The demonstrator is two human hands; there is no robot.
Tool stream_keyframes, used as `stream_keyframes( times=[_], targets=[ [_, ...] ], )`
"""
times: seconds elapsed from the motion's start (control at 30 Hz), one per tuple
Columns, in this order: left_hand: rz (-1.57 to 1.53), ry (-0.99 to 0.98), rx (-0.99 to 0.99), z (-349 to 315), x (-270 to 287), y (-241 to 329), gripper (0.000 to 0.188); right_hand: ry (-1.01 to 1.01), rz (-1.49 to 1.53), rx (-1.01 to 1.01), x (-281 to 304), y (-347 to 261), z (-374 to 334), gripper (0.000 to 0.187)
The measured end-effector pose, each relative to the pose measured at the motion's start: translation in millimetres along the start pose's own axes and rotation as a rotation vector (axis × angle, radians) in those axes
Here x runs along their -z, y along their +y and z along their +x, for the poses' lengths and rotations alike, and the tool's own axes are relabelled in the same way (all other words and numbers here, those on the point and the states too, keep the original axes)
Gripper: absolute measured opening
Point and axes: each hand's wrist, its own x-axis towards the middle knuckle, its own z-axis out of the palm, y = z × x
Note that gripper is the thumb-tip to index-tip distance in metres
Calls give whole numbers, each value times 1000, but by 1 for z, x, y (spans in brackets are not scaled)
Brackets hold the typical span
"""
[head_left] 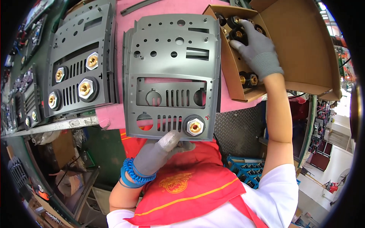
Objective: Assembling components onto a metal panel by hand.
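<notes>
Before me lies a grey sheet-metal panel (pixel 159 66) with slots and round holes, on top of another like it. One panel connector (pixel 195 127), brass with a hex nut and black collar, sits in its lower right hole; other large holes are bare. My left hand (pixel 159 150), in a grey glove, grips the panel's near edge, thumb on top and fingers underneath. My right hand (pixel 258 47), also gloved, reaches into an open cardboard box (pixel 237 81). Its thumb and fingers close around a loose black connector (pixel 238 35) there. Some fingertips are hard to make out.
To the left stands a stack of similar panels (pixel 81 38), the top one fitted with several connectors. Pink sheeting (pixel 110 114) covers the bench. Circuit boards (pixel 32 83) lie at far left. Blue trays (pixel 249 171) stand below, near my right arm. The box's flap (pixel 300 49) spreads rightward.
</notes>
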Motion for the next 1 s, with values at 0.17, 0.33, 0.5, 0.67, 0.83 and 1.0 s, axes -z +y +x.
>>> stream_keyframes(
  times=[0.17,0.33,0.5,0.67,0.83,1.0],
  targets=[
    [350,4,41,-28,-4,15,46,269,347,117,7,-6,-19,45],
    [915,25,-37,-62,-38,55,26,364,826,336,48,-57,-76,51],
    [1061,272,-884,-41,-60,53,35,294,743,675,73,-105,-114,48],
    [1117,1827,-998,2,-145,43,20,309,257,645,133,-184,-154,15],
    [1056,1697,-808,-13,-163,68,11,280,302,503,136,-230,-168,15],
    [2637,1606,128,-38,-166,87,10,223,364,428,136,-264,-171,16]
  ],
)
